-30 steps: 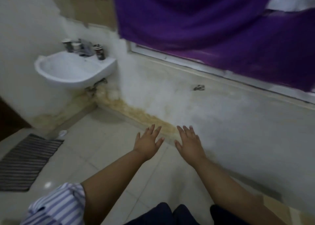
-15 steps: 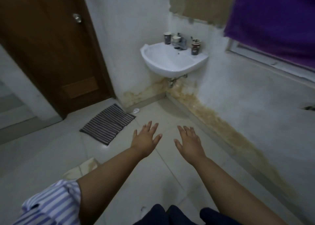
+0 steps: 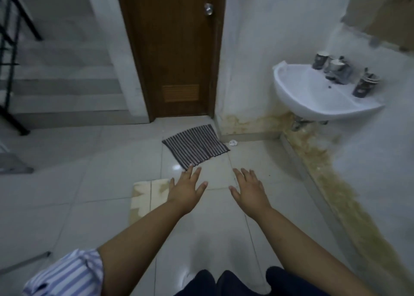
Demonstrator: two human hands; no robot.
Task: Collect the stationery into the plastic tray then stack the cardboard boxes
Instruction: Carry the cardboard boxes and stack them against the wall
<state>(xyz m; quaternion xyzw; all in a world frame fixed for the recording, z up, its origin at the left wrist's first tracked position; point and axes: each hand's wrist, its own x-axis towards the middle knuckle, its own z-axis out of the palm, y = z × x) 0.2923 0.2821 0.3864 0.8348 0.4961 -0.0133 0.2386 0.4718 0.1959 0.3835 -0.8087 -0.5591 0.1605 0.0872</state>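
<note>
Tiled floor (image 3: pixel 89 195) below: left hand (image 3: pixel 187 189), right hand (image 3: pixel 248 191) outstretched (fingers spread, empty).

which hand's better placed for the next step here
Neither: left hand and right hand both hover open and empty, side by side over the floor; nothing to collect or stack in view.

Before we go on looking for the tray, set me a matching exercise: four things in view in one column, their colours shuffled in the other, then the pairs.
Things:
1. mat
2. sink
3. door
4. knob

Colours:
A. white
B. silver
C. dark and light stripes
D. brown

Pairs: 1-C, 2-A, 3-D, 4-B
</note>
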